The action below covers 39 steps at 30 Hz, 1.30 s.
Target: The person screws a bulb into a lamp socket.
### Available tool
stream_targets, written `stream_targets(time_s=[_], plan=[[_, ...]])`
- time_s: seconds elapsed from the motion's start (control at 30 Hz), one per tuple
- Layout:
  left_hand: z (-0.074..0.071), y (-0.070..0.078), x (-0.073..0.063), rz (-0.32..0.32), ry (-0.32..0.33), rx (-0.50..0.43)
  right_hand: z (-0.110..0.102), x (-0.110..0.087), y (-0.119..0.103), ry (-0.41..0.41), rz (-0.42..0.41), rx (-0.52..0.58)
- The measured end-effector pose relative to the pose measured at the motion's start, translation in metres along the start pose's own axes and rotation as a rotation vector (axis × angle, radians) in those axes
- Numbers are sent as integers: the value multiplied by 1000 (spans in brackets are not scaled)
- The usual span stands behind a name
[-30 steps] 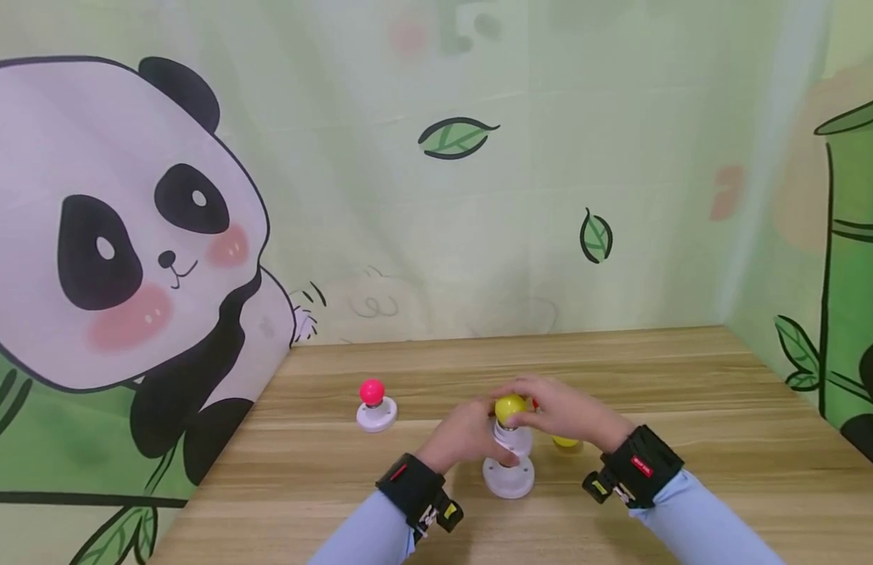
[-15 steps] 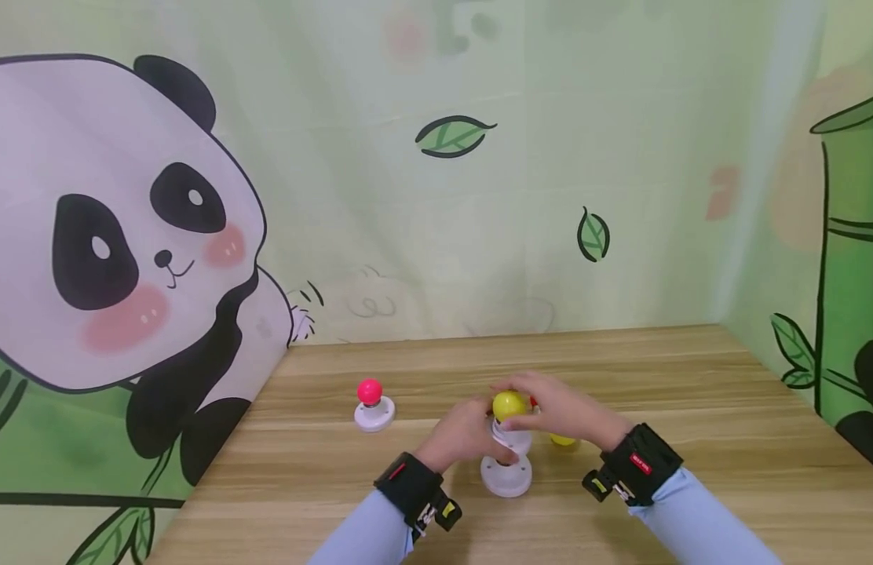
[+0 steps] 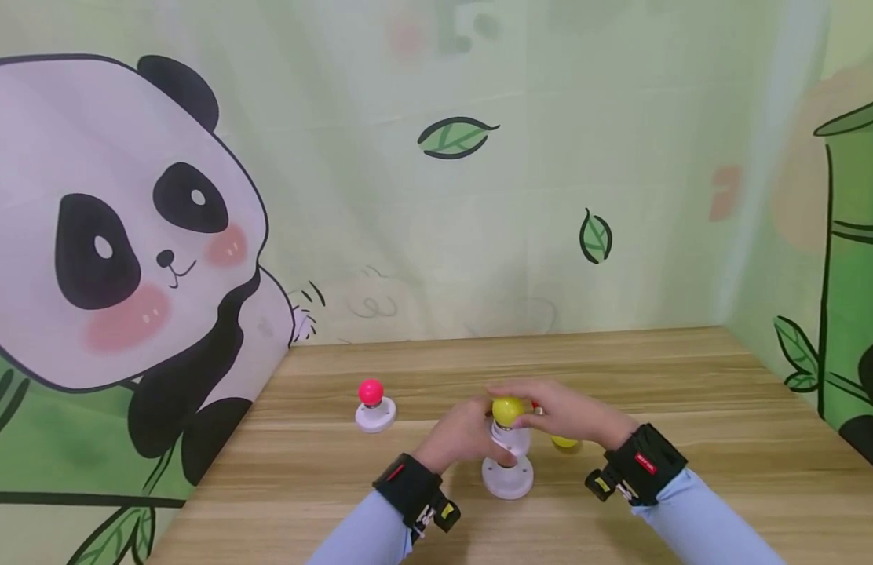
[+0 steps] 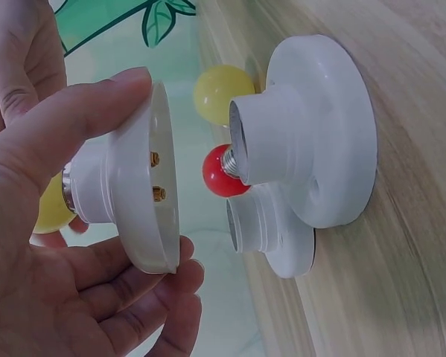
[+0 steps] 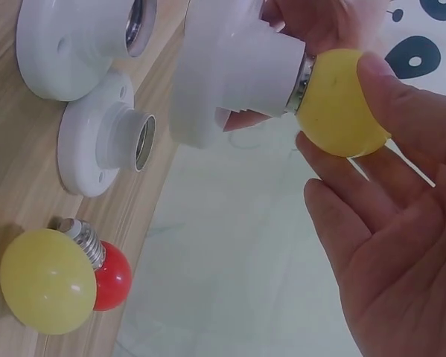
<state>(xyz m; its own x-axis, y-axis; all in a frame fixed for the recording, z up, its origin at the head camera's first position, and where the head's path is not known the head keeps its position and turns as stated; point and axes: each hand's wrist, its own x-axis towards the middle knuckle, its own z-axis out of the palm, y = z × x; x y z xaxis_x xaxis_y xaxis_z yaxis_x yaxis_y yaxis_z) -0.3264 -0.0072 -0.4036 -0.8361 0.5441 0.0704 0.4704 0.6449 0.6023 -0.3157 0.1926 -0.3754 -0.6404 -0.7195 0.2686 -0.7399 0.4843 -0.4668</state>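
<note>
Yellow bulb (image 5: 338,104) is sitting neck-down at the mouth of a white holder (image 4: 137,197), which you are keeping clear of the table (image 3: 267,486) and apart from the spare holder (image 3: 507,480) beneath. Your left hand (image 3: 465,431) is gripping the white holder by its flange, thumb on one edge and fingers on the opposite one. Your right hand (image 3: 567,412) is pinching the yellow bulb between thumb and fingers, with a lower finger spreading away from it. Against the view half a second ago, your right thumb is lying slightly farther back and the fingertips are reaching farther over the top; the left hand is staying practically in place. This is suggesting a turn or a regrip, though the direction is not showing. A metal collar (image 5: 301,85) is remaining visible between bulb and holder, so the bulb is probably not seating fully. Nearby, a red bulb (image 5: 112,279) and a second yellow bulb (image 5: 48,281) are lying on the table, and a pink bulb (image 3: 370,391) is standing mounted to your left.
</note>
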Motion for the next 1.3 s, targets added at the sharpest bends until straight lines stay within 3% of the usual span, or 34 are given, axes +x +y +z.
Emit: stream_targets(time_s=[0.57,0.93,1.13,1.3], plan=[[6,-2,3,41,7,59,7,4,-5,86,136,-64],[5,-2,2,1,-5,13,12,6,-11,154,188,-101],[4,-3,1,-18,-5,-10,13,5,-10,149,180,-102],[4,-4,0,-24,13,-29,7,-1,-10,96,188,-32]])
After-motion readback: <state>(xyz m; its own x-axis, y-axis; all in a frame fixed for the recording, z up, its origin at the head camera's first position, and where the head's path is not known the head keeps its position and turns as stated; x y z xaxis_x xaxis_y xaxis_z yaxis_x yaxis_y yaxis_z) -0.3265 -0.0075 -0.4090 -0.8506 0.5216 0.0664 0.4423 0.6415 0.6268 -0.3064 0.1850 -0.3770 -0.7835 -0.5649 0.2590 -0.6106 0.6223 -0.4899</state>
